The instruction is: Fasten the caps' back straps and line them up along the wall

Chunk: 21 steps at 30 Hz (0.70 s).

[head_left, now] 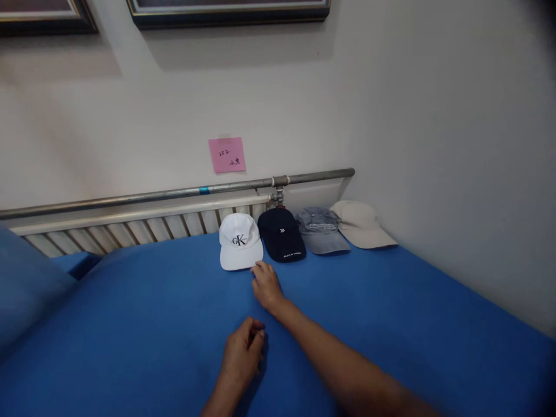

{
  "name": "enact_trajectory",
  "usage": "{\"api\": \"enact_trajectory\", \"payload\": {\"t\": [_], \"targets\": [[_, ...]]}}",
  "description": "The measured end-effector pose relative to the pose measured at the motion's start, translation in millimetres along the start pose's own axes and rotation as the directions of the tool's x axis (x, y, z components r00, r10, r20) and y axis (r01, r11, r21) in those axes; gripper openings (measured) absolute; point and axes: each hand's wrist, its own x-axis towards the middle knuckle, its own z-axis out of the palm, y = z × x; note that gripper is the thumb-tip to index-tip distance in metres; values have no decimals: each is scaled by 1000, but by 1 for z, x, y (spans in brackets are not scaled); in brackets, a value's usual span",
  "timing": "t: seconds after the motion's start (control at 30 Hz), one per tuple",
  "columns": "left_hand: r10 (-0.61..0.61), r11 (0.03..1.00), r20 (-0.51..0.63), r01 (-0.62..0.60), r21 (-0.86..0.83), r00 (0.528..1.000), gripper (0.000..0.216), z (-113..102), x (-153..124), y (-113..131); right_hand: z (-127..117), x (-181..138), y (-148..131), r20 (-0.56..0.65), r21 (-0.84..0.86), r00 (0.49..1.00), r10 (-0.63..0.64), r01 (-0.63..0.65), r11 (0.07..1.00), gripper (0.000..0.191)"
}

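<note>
A white baseball cap [240, 242] with dark "CK"-like lettering sits at the left end of a row on the blue bed surface [174, 307]. Beside it are a black cap [282, 234] with small white marks, a faded grey-blue cap [322, 231] and a beige cap [362, 225], all with brims facing forward. My right hand [266, 285] reaches to the front right corner of the white cap's brim, fingers slightly bent and apart; whether the fingertips touch it is hard to tell. Closer to me, my left hand [244, 352] hovers with its fingers loosely curled and nothing visible in them.
Behind the caps run a metal pipe [234, 186] and a white radiator [165, 225] along the wall. A pink note [227, 155] is taped above. Framed pictures [230, 17] hang higher up. Blue fabric [26, 284] rises at the left, and a wall borders the right side.
</note>
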Motion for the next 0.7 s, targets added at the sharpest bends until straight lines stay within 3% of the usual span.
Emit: {"api": "enact_trajectory", "payload": {"t": [0.13,0.33,0.47,0.57,0.7], "targets": [[26,999,4,-26,-29,1000,16,-2,3,-1,-9,-21,1,-21,55,999,-25,26,998,30],[-45,993,0,44,-111,999,9,-6,-7,23,-38,-48,-5,-15,243,1000,-6,10,970,21],[-136,980,-100,119,-162,986,12,-22,-20,20,-50,-57,-3,53,359,998,18,-36,933,13],[-172,979,-277,132,-156,945,12,-37,-53,8,-53,-61,-1,117,327,993,36,-73,942,11],[-142,990,-505,111,-92,851,20,-50,-128,-3,-60,-70,-3,150,298,987,53,-96,950,12]]}}
